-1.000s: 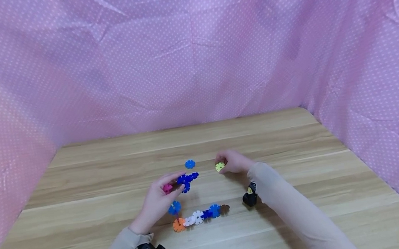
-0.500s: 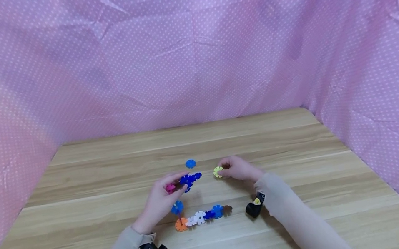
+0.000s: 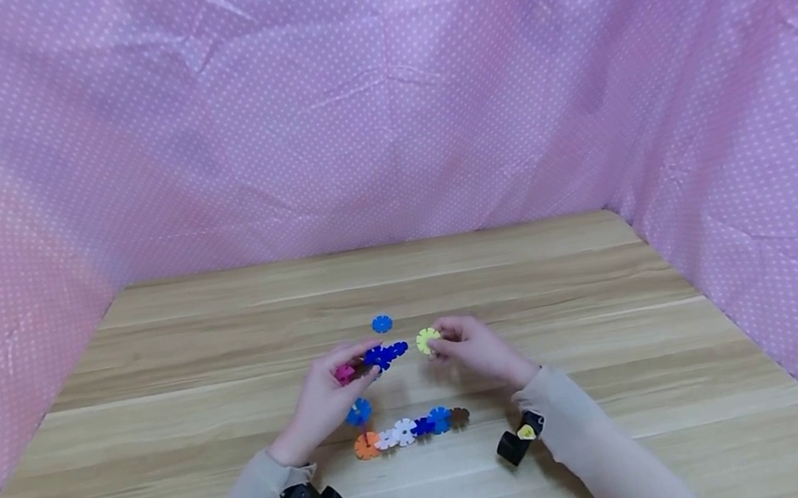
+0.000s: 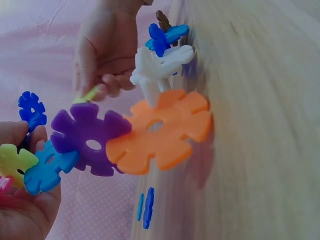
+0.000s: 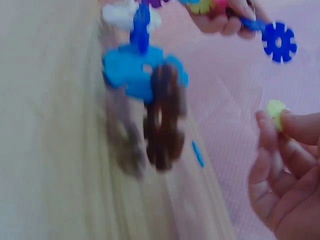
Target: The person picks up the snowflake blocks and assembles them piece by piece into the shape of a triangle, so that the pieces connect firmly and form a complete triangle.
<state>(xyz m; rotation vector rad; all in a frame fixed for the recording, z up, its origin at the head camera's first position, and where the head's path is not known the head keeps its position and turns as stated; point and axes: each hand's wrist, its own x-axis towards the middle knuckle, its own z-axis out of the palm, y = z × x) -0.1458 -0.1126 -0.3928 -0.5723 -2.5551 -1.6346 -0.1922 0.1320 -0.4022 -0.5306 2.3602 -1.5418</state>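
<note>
My left hand (image 3: 329, 393) pinches dark-blue snowflake discs (image 3: 383, 357) at one end of a chain of slotted plastic discs. Near that hand, the chain has a pink disc (image 3: 343, 373), a yellow disc (image 4: 14, 161) and a light-blue disc (image 4: 50, 167). From there it runs through a purple disc (image 4: 90, 137) and an orange disc (image 3: 368, 446) to white discs (image 3: 405, 432). A brown disc (image 5: 165, 117) ends it. Between thumb and fingers, my right hand (image 3: 480, 349) holds a single yellow-green disc (image 3: 428, 340), a small gap away from the dark-blue end.
A loose blue disc (image 3: 382, 323) lies on the wooden table (image 3: 225, 305) beyond the hands. The chain's lower stretch rests on the tabletop in front of me. Pink dotted cloth (image 3: 382, 117) hangs around the table's back and sides.
My right hand has brought the yellow-green disc leftward, closer to the dark-blue discs. The left hand keeps its hold, with the dark-blue discs turned slightly. The whole view has shifted a little.
</note>
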